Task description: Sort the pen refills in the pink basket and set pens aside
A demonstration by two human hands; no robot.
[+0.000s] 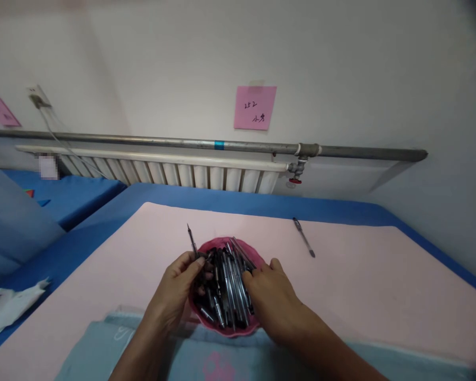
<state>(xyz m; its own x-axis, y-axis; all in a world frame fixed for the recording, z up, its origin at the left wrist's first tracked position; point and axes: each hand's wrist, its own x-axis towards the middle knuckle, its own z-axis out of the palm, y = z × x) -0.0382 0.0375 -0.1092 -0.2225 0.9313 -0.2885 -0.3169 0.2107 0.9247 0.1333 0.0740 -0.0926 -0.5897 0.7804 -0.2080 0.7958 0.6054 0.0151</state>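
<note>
A round pink basket [249,330] holds many clear-barrelled pens and dark pen parts in a heap. At its left rim my left hand [178,283] pinches an uncapped pen [192,241], its thin tip pointing up and away. My right hand [273,296] reaches over the right rim, fingers curled down among the pens. What those fingertips hold, if anything, is hidden. Beside the right hand a clear barrel [241,253] slants across the far rim. Farther right, a single pen [303,238] lies on the pink table cover [353,280].
Light blue cloth [99,344] lies along the near edge. White crumpled paper or plastic [14,309] is at the left. Behind the blue table edge [254,205] stand a radiator [218,177] and a metal pipe [162,142]. A pink note [255,108] hangs on the wall.
</note>
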